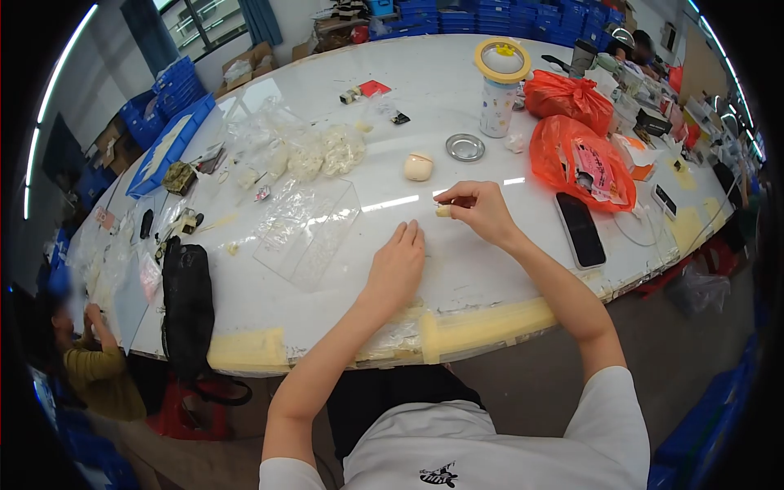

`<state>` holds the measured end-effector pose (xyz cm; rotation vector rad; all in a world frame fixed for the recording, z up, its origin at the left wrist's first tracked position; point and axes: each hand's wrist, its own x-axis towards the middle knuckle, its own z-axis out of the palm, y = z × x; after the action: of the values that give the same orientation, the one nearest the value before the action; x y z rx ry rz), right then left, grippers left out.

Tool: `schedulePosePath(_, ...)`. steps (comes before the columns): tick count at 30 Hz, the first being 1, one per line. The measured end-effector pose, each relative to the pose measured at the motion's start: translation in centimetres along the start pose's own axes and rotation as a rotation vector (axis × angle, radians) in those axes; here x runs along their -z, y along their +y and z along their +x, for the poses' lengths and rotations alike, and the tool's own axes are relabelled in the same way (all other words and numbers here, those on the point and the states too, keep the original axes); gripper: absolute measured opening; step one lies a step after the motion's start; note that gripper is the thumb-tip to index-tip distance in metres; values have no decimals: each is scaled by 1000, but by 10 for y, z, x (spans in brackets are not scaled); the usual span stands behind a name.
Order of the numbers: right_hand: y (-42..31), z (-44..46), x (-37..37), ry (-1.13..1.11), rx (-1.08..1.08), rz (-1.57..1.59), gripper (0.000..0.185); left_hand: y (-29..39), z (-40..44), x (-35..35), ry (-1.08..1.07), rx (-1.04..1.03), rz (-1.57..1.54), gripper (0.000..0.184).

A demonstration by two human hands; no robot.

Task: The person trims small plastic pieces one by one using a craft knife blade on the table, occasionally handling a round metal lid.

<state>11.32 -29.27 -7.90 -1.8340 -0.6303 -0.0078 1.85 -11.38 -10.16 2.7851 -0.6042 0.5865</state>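
Note:
My left hand [398,265] lies flat on the white table [482,282], fingers extended and holding nothing. To its right, my right hand [480,211] pinches a small pale yellowish piece [443,211] between thumb and fingers, just above the tabletop. A round cream-coloured object [418,167] with a dark line near its top sits beyond my hands. Behind my right hand is a small round metal dish [465,147]. A clear flat plastic sheet [309,233] lies left of my left hand.
Plastic bags of pale pieces [327,153] lie back left, a black pouch [188,286] left. A phone [580,230], red bags [581,163] and a lidded cup [497,98] stand or lie right. Another person [98,367] sits at far left.

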Motion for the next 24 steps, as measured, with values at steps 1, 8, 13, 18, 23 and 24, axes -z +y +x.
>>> schedulePosePath(1, 0, -1, 0, 1, 8, -5, 21, 4, -3, 2, -45, -3, 2, 39)
schedulePosePath(8, -12, -6, -7, -8, 53, -54, 18, 9, -15, 18, 16, 104, -209, 22)
schedulePosePath(13, -13, -9, -7, -19, 30, -86, 20, 15, -13, 21, 1, 206, -238, 12)
schedulePosePath(18, -13, -11, -10, -24, 107, -131, 20, 6, -11, 11, 4, 175, -239, 5)
schedulePosePath(23, -10, -14, -13, -74, 227, -249, 24, 3, -12, 12, 44, 192, -233, 2)
schedulePosePath(24, -10, -15, -14, -74, 244, -265, 24, 3, -12, 13, 70, 199, -253, 2)
